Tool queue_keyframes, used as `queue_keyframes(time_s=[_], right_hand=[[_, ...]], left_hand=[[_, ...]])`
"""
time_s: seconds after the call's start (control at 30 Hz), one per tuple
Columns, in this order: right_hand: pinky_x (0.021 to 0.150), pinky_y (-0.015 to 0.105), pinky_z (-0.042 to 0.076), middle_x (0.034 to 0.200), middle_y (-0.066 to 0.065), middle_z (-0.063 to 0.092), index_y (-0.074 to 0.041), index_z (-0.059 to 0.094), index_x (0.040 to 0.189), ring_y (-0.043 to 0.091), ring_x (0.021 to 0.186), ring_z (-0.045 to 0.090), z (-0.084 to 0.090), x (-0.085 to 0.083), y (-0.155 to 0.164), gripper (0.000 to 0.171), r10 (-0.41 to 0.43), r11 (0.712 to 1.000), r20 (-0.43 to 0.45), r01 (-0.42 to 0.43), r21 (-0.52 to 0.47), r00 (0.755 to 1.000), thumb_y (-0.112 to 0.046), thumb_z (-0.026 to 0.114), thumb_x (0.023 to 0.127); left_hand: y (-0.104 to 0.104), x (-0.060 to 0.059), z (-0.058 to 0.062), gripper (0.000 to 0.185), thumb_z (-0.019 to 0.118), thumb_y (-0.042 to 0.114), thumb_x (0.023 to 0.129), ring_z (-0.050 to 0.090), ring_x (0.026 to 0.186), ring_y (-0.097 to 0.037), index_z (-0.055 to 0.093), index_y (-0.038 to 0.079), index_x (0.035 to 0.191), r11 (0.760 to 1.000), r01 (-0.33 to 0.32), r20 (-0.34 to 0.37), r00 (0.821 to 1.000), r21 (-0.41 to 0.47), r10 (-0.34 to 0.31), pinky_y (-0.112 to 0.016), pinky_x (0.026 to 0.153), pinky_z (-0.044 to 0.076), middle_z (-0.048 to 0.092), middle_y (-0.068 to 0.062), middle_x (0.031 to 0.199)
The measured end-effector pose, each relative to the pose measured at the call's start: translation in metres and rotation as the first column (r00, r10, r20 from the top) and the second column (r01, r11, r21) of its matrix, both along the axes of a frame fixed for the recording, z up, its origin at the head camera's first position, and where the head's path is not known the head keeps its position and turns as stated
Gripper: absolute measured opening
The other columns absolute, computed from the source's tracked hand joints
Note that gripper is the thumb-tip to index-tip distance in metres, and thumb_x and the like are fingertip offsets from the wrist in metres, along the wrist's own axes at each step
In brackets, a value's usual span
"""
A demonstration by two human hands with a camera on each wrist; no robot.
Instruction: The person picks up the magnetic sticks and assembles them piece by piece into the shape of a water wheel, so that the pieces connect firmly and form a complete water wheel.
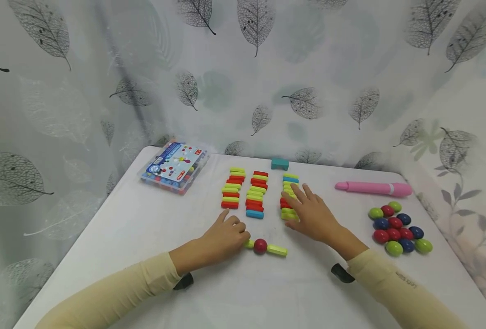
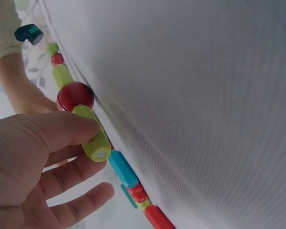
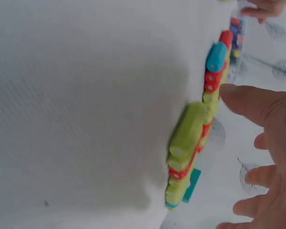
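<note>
Head view, left hand (image 1: pixel 226 237) pinching green stick (image 2: pixel 93 136), right hand (image 1: pixel 310 212) fingers spread on stick row (image 1: pixel 289 196).

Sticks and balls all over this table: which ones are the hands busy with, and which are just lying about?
In use:
left hand pinching a green stick joined to a red ball
right hand on the right stick row

Lying about:
ball pile
pink pen
box
teal block

A staged recording corner is suggested rather than a lived-in room. A white table (image 1: pixel 123 237) is enclosed by leaf-printed curtains (image 1: pixel 308 82), with toys laid out.
</note>
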State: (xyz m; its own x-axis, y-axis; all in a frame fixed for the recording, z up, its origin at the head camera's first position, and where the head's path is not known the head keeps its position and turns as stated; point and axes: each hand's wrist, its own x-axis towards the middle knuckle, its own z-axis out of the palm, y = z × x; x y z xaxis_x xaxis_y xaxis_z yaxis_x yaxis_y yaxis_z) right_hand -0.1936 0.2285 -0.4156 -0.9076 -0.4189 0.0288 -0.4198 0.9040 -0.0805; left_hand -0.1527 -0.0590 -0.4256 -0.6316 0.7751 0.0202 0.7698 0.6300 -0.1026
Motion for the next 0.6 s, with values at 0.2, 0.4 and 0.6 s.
queue_keyframes(time_s=[0.2, 0.4, 0.6], right_hand=[[0.101, 0.056, 0.05, 0.133, 0.013, 0.055, -0.017, 0.055, 0.142, 0.037, 0.122, 0.05, -0.014, 0.001, -0.012, 0.068, 0.048, 0.996, -0.1, -0.04, 0.081, 0.994, -0.026, 0.084, 0.081], [0.089, 0.048, 0.053, 0.113, 0.009, 0.06, -0.016, 0.06, 0.128, 0.029, 0.101, 0.052, -0.023, -0.005, -0.018, 0.053, 0.067, 0.985, -0.114, -0.047, 0.167, 0.991, -0.024, 0.085, 0.081], [0.085, 0.047, 0.052, 0.11, 0.01, 0.061, -0.016, 0.058, 0.119, 0.028, 0.097, 0.051, -0.026, -0.009, -0.023, 0.044, 0.068, 0.977, -0.1, -0.045, 0.21, 0.993, -0.026, 0.083, 0.084]], left_hand=[[-0.002, -0.001, -0.001, 0.03, 0.082, 0.034, 0.087, 0.062, 0.11, -0.021, 0.075, 0.021, 0.114, 1.0, -0.006, 0.003, 1.0, -0.002, 0.006, -0.063, 0.11, 0.041, 0.072, 0.002, 0.109], [-0.002, -0.002, -0.003, 0.029, 0.081, 0.033, 0.088, 0.062, 0.111, -0.021, 0.075, 0.021, 0.114, 1.0, -0.001, 0.01, 1.0, -0.005, 0.001, -0.063, 0.11, 0.041, 0.072, 0.002, 0.109], [-0.001, -0.002, -0.004, 0.029, 0.081, 0.033, 0.088, 0.062, 0.112, -0.021, 0.075, 0.021, 0.115, 1.0, -0.004, 0.023, 1.0, -0.009, 0.004, -0.063, 0.11, 0.04, 0.073, 0.002, 0.11]])
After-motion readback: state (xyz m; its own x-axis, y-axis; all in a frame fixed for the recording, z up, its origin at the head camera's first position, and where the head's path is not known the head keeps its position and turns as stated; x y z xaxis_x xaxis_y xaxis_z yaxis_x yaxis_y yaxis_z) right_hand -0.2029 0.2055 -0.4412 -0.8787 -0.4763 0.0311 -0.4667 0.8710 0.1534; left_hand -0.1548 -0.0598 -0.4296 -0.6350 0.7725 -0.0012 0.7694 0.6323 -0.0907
